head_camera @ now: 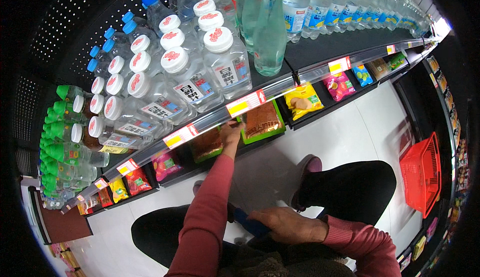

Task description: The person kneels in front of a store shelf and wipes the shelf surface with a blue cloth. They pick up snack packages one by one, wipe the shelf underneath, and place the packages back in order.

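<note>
My left hand (231, 129) reaches under the front edge of the bottle shelf, with its fingers at the left edge of a green-edged snack packet (263, 121). Whether the fingers grip the packet is hidden. Just left of that hand lies another green-edged packet (207, 144), partly covered by the price rail. My right hand (281, 224) is low in front of my body, its fingers closed around a dark blue object (252, 222) that I cannot identify. Right of the green-edged packet is a yellow snack bag (303, 101).
Clear bottles with white caps (225, 65) and a green-tinted bottle (269, 29) stand on the shelf above. A price rail (245, 104) runs along its edge. A red shopping basket (420, 176) stands on the floor at the right, near another shelf.
</note>
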`<state>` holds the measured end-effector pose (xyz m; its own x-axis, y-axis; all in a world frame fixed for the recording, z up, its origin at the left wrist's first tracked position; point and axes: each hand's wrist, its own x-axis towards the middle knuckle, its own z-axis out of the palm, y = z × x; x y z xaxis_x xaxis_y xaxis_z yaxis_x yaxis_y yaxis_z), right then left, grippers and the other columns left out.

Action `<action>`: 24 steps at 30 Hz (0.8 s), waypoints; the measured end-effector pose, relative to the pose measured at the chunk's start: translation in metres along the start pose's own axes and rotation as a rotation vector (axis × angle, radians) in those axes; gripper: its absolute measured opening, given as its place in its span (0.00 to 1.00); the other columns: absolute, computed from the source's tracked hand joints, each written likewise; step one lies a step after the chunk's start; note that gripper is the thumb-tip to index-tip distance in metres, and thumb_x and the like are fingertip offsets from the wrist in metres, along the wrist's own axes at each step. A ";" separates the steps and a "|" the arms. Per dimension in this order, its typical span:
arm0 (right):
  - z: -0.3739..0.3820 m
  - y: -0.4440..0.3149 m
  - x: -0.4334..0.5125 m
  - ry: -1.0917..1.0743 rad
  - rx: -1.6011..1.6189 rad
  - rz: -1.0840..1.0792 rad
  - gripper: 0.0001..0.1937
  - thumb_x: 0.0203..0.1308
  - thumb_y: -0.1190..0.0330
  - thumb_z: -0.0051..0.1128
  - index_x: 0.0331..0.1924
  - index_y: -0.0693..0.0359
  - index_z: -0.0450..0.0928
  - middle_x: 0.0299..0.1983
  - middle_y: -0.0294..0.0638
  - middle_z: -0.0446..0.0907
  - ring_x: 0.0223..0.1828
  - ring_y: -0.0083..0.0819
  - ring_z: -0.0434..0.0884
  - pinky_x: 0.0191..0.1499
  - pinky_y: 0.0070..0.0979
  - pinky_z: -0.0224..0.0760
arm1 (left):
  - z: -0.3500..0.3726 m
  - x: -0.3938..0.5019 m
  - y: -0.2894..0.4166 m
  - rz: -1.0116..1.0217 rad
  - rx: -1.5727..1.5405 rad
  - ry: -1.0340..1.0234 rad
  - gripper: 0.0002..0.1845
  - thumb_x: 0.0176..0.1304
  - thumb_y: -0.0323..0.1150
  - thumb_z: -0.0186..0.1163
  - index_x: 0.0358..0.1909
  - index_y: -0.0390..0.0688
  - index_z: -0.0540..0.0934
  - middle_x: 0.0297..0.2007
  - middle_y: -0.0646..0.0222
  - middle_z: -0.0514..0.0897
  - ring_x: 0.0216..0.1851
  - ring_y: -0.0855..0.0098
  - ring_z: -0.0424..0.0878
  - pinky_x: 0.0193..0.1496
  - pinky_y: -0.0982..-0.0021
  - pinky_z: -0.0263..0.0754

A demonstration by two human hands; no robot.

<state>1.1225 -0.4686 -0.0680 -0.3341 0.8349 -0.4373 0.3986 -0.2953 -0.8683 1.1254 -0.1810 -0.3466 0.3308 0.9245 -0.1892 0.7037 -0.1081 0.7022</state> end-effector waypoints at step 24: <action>-0.029 0.044 0.003 0.931 0.253 0.022 0.16 0.71 0.68 0.53 0.57 0.69 0.75 0.39 0.35 0.81 0.37 0.18 0.75 0.40 0.21 0.74 | -0.055 -0.057 0.001 -0.367 -1.080 -0.554 0.25 0.58 0.37 0.71 0.56 0.39 0.78 0.50 0.60 0.83 0.47 0.63 0.84 0.44 0.62 0.82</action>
<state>1.1639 -0.4656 -0.1005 0.5260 0.8295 -0.1879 0.1646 -0.3161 -0.9344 1.0732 -0.2136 -0.2974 0.6278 0.5322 -0.5680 0.0262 0.7149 0.6988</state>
